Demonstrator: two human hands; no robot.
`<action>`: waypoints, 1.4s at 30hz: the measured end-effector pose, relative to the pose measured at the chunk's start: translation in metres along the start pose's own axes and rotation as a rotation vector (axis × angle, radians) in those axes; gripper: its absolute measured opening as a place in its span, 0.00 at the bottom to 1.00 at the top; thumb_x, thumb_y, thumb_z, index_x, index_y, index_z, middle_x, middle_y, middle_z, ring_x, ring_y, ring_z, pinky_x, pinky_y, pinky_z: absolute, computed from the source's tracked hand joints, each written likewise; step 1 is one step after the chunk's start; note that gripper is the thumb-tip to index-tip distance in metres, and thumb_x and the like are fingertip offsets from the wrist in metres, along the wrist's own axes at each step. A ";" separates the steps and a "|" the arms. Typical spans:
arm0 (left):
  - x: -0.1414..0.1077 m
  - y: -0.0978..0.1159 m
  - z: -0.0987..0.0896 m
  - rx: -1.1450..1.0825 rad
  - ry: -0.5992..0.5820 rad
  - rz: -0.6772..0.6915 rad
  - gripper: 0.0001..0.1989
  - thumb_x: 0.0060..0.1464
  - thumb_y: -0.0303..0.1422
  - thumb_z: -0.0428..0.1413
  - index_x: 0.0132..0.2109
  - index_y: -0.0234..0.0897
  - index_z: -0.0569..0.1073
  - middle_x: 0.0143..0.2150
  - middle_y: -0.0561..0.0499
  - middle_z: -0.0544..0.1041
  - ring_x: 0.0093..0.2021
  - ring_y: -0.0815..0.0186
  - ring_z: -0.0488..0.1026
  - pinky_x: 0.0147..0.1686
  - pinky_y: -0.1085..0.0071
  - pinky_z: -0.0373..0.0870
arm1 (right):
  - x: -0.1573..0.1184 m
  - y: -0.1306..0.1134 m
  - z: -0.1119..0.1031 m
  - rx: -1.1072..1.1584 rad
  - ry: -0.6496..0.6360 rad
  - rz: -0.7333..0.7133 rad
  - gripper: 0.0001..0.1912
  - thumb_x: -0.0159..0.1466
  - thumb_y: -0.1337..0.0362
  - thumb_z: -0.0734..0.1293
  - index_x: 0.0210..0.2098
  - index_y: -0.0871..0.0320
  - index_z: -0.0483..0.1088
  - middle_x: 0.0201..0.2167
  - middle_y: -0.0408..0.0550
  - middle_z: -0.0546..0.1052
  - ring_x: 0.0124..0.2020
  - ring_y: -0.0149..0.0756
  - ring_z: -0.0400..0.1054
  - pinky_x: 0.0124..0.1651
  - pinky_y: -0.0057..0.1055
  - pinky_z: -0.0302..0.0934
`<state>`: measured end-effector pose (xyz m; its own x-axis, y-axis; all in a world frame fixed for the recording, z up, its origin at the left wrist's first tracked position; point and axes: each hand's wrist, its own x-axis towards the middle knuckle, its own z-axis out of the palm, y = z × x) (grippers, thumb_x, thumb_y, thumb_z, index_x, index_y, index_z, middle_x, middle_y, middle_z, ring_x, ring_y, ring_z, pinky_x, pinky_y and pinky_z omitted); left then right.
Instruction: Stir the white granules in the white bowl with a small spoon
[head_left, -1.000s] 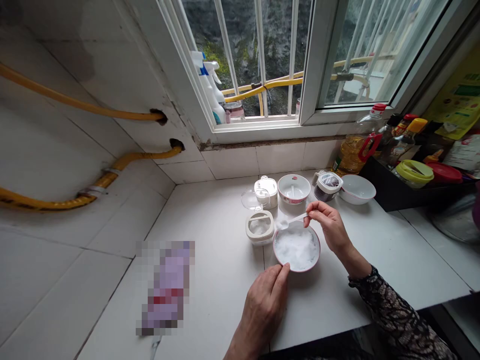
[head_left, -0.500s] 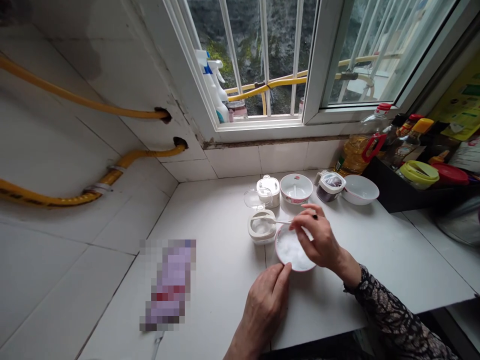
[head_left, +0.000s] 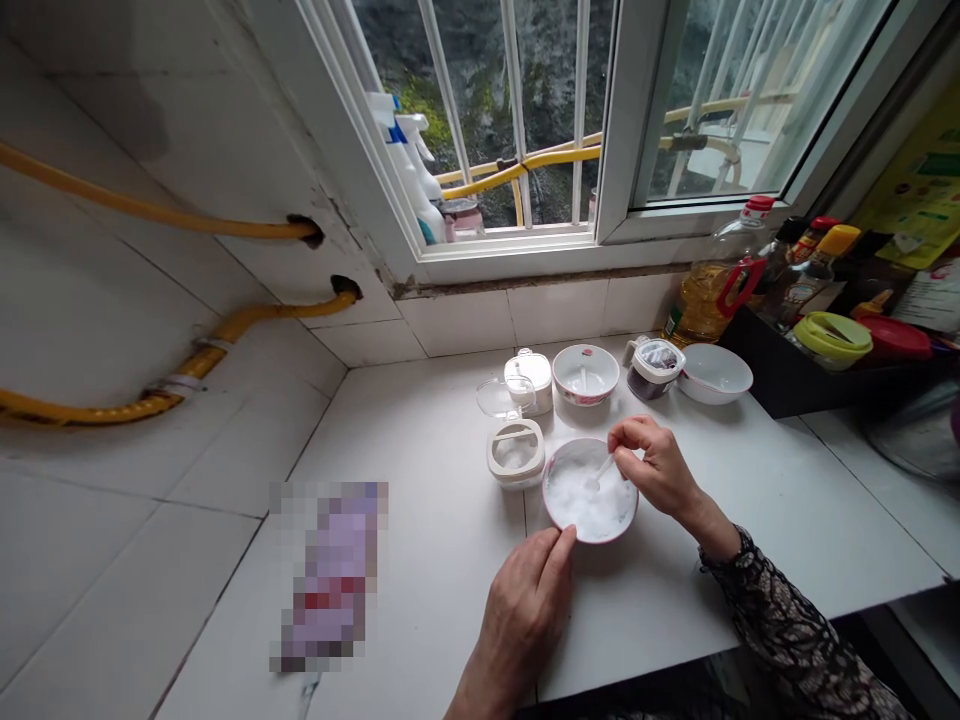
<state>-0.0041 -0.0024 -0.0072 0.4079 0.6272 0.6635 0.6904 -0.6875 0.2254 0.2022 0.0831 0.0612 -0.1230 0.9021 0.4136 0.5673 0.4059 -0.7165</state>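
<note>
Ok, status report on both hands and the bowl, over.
Left hand touching near rim of bowl. Right hand pinching spoon at bowl's white contents. Open jar close by, left of bowl.

You could pass rightward from your right hand [head_left: 656, 465] over the countertop [head_left: 810, 510]; leftward the open-lidded seasoning jar [head_left: 515, 474], ahead the dark-filled jar [head_left: 649, 386] obstruct you.

My sleeve [head_left: 795, 612] shows black, lacy patterning; my bowl [head_left: 609, 539] is white with a pink rim, its powder [head_left: 579, 503] white, my spoon [head_left: 604, 467] whitish, the table [head_left: 427, 560] white, the hoses [head_left: 172, 218] yellow.
</note>
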 end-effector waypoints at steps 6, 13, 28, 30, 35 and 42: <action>0.001 0.000 -0.001 -0.004 -0.005 -0.001 0.19 0.62 0.19 0.46 0.58 0.31 0.67 0.42 0.42 0.77 0.41 0.64 0.76 0.40 0.70 0.75 | -0.001 -0.001 0.003 0.186 -0.043 0.172 0.06 0.52 0.68 0.59 0.22 0.55 0.66 0.14 0.39 0.68 0.24 0.34 0.62 0.33 0.31 0.57; 0.003 0.001 -0.002 0.004 0.010 0.008 0.18 0.61 0.18 0.46 0.57 0.30 0.68 0.42 0.42 0.77 0.41 0.64 0.76 0.40 0.70 0.75 | 0.005 0.002 -0.004 0.487 0.015 0.392 0.04 0.50 0.65 0.61 0.23 0.57 0.67 0.11 0.38 0.67 0.16 0.30 0.58 0.24 0.28 0.52; 0.003 0.001 -0.001 0.012 0.023 0.013 0.18 0.61 0.19 0.46 0.56 0.30 0.68 0.42 0.42 0.77 0.41 0.64 0.76 0.40 0.70 0.75 | 0.006 0.013 -0.001 0.518 0.045 0.510 0.05 0.47 0.64 0.61 0.20 0.57 0.67 0.09 0.38 0.66 0.14 0.30 0.58 0.23 0.28 0.53; 0.003 0.001 0.000 0.016 0.020 0.013 0.18 0.60 0.19 0.46 0.56 0.30 0.68 0.42 0.42 0.77 0.41 0.63 0.76 0.40 0.70 0.75 | 0.007 0.014 0.000 0.497 0.057 0.518 0.04 0.47 0.64 0.61 0.20 0.57 0.66 0.09 0.37 0.66 0.14 0.29 0.58 0.23 0.27 0.53; 0.002 0.001 0.000 0.011 0.016 0.014 0.19 0.60 0.18 0.46 0.57 0.30 0.67 0.43 0.42 0.77 0.43 0.63 0.76 0.40 0.70 0.75 | 0.008 0.016 -0.001 0.516 0.036 0.545 0.05 0.47 0.63 0.61 0.19 0.56 0.67 0.08 0.38 0.66 0.14 0.30 0.58 0.24 0.29 0.53; 0.002 0.000 0.001 0.000 0.015 0.020 0.19 0.59 0.17 0.47 0.56 0.28 0.68 0.43 0.42 0.77 0.42 0.62 0.76 0.41 0.70 0.74 | 0.010 0.017 -0.003 0.583 0.036 0.563 0.04 0.46 0.64 0.61 0.20 0.56 0.66 0.08 0.38 0.66 0.15 0.31 0.57 0.26 0.31 0.53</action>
<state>-0.0028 -0.0012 -0.0065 0.4127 0.6077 0.6785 0.6824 -0.6997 0.2116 0.2129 0.0982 0.0546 0.0863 0.9926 -0.0851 0.0195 -0.0871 -0.9960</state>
